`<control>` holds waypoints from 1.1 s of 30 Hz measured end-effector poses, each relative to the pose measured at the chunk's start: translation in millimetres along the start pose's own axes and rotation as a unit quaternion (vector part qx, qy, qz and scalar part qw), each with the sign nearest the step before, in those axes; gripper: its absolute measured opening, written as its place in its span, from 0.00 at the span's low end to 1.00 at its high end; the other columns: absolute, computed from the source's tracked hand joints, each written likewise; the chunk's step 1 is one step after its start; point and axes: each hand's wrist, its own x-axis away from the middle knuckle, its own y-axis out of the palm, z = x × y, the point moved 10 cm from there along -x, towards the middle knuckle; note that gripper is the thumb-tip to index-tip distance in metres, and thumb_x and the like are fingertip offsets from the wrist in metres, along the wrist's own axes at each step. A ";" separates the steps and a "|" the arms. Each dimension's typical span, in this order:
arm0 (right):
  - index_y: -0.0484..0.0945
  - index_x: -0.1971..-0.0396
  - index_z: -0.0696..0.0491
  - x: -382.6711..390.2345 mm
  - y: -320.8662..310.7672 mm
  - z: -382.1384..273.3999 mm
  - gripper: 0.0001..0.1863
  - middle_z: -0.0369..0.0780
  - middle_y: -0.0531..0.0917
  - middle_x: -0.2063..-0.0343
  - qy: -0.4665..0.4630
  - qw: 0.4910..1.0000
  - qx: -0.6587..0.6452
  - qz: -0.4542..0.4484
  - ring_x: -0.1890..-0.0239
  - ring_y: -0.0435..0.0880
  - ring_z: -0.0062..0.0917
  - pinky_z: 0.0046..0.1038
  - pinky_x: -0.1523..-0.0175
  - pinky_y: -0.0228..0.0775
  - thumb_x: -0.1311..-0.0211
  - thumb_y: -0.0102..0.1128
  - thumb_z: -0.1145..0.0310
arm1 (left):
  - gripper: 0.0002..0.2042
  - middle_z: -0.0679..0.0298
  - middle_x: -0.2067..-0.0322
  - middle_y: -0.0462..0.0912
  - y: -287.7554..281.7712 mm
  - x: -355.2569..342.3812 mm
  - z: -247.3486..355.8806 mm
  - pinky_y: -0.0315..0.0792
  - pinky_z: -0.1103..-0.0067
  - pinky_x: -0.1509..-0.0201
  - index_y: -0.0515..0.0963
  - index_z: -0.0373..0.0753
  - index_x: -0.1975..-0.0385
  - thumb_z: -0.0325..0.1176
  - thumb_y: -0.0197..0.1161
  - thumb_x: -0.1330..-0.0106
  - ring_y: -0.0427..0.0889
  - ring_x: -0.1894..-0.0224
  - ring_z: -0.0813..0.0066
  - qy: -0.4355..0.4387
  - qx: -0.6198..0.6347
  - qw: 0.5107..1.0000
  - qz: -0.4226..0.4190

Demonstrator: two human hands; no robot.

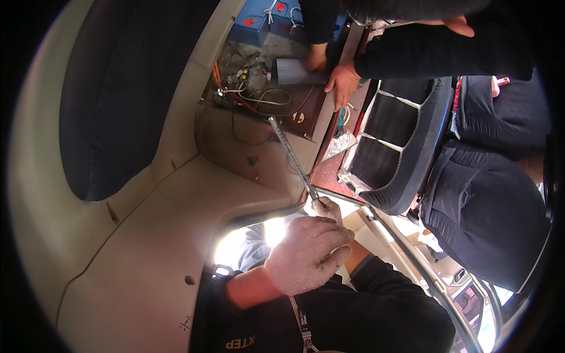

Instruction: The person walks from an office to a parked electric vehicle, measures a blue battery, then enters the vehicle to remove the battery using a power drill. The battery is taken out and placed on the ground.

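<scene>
My right hand (328, 210), in a whitish work glove, grips the lower end of a long, slim, silvery rod with a ribbed-looking surface (291, 154). The rod slants up and left, its tip over a floor recess near loose cables. In front of my right forearm is my left hand (309, 256), also gloved, its fingers together and the thumb a little apart. Nothing shows in it, though its palm is partly hidden. Across the recess, a co-worker's bare hand (343, 85) rests on the edge; their other hand (316, 57) is at a grey panel (292, 71).
Orange and dark wiring (250, 79) fills the recess, with blue batteries (250, 26) at its far end. A dark seat cushion (126, 88) stands at the left. To the right are a tipped seat with white straps (397, 144) and another person's dark-clothed legs (482, 206).
</scene>
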 end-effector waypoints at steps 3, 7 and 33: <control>0.84 0.57 0.60 1.4 -1.3 -2.6 0.15 0.34 0.84 0.67 0.003 0.999 0.040 0.005 0.64 0.78 0.18 0.26 0.56 0.71 0.22 0.64 0.60 | 0.11 0.53 0.59 0.89 -6.7 0.5 3.7 0.80 0.62 0.50 0.86 0.33 0.57 0.31 0.69 0.37 0.88 0.54 0.52 0.010 -0.009 0.999 0.029; 0.84 0.58 0.59 4.6 0.1 -9.6 0.15 0.35 0.84 0.68 0.002 0.999 0.039 0.007 0.65 0.78 0.19 0.28 0.56 0.72 0.23 0.65 0.60 | 0.11 0.53 0.61 0.89 -6.7 0.5 3.8 0.80 0.63 0.49 0.86 0.32 0.57 0.31 0.68 0.35 0.88 0.54 0.53 -0.001 -0.024 0.999 0.024; 0.82 0.58 0.54 10.8 24.2 -9.1 0.06 0.32 0.81 0.66 0.026 0.957 -0.277 -0.083 0.65 0.80 0.17 0.24 0.61 0.71 0.23 0.62 0.68 | 0.12 0.57 0.56 0.90 -1.9 3.9 -4.4 0.79 0.64 0.42 0.87 0.37 0.55 0.34 0.70 0.35 0.87 0.49 0.56 -0.023 -0.026 0.999 0.015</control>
